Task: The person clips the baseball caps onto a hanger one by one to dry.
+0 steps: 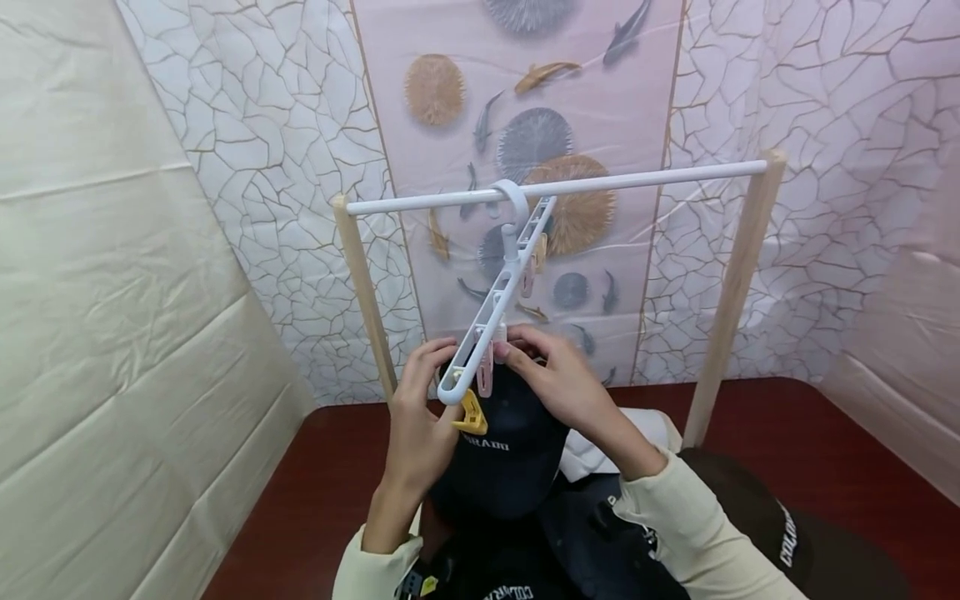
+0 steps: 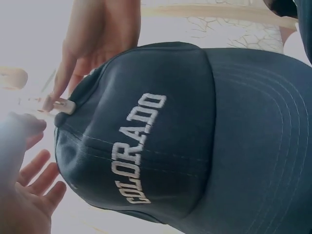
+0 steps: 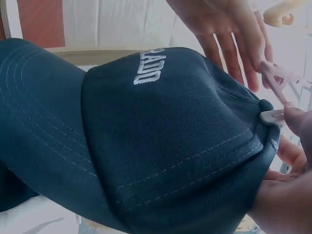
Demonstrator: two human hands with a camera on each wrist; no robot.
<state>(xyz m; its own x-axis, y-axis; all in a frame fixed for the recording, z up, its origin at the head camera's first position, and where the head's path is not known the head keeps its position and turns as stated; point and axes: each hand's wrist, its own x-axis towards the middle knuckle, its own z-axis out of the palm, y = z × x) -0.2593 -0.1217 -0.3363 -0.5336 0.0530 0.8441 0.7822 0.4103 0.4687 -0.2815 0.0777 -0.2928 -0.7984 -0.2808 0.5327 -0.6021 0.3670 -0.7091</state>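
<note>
Pinching one white clip (image 3: 272,117) between thumb and fingers, your right hand (image 1: 562,379) works at the crown of one navy cap (image 2: 146,131), which is under one white hanger (image 1: 513,268). The clip touches the crown just beside its button. Your left hand (image 1: 420,417) has its fingers spread, near the same crown; whether its thumb touches a clip, I cannot tell. Beside the white clip you have one pink clip (image 1: 485,373) and one yellow clip (image 1: 471,414); farther along, two more clips (image 1: 528,279) hang. The hanger hooks on one white rail (image 1: 637,179), between two wooden posts (image 1: 735,308). Below, you have one brown cap (image 1: 738,492) at right and other dark caps, partly hidden.
</note>
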